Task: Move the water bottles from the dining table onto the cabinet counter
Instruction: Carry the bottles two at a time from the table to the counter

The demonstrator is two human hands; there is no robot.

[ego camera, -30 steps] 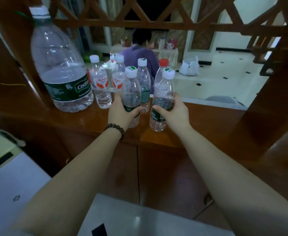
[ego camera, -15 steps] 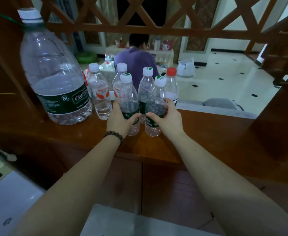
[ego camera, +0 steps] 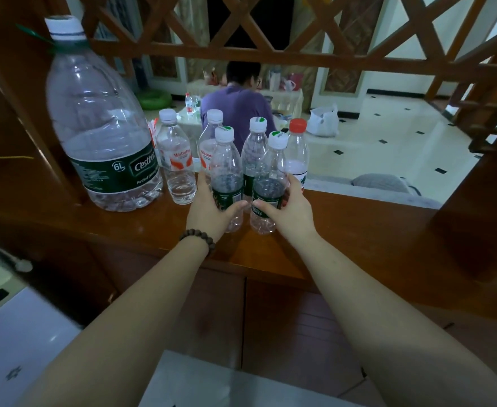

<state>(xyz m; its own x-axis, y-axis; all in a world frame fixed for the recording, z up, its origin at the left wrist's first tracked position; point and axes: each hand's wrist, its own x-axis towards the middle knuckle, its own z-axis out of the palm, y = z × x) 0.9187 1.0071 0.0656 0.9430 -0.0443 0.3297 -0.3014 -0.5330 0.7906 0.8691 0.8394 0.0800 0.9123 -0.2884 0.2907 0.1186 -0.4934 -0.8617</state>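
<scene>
Head view, items on the cabinet counter (ego camera: pixel 344 218):

1. Left hand (ego camera: pixel 212 211): you are wrapping its fingers and thumb round the dark label band of the left green-label bottle (ego camera: pixel 226 171), which is standing upright on the counter. A bead bracelet (ego camera: pixel 199 237) is sitting on that wrist.
2. Right hand (ego camera: pixel 290 211): you are curling it round the right green-label bottle (ego camera: pixel 270 177), thumb across the front of the label; the bottle is leaning slightly left, its base on the wood.
3. The two held bottles are standing just beside each other, near the counter's front edge.
4. Behind them, a third green-label bottle (ego camera: pixel 254 148) and a red-capped bottle (ego camera: pixel 297 154) are standing upright, the latter touching or almost touching your right fingers.
5. To the left, two red-label bottles: one (ego camera: pixel 177 163) is standing apart, the other (ego camera: pixel 210 133) is showing partly behind the left held bottle.
6. Far left, a large 6L jug (ego camera: pixel 100 121) is standing on the counter.
7. Beyond the lattice (ego camera: pixel 314 33), a seated person (ego camera: pixel 238 104) is facing away
</scene>
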